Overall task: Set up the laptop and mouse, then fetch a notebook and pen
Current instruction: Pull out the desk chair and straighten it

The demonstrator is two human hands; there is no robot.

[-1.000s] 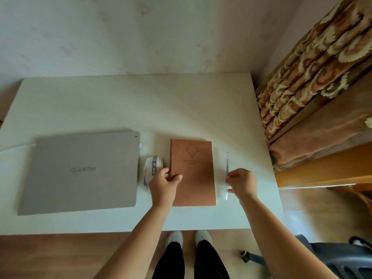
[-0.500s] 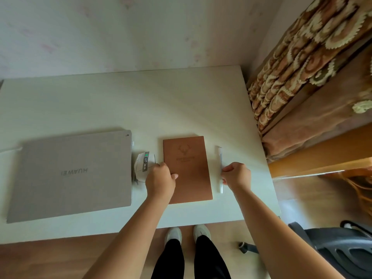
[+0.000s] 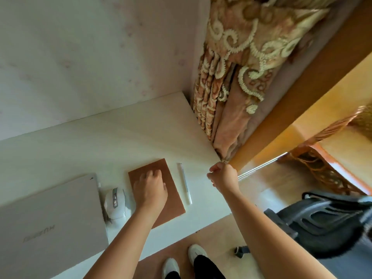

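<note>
Now L hand flat on notebook, R hand fingers curled empty past table edge, pen between.

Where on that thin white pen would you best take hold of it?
Pinch the pen around its middle, from above, fingers on its two long sides. It lies flat and free on the desk, apart from the notebook, so the barrel is open on both sides.
</note>
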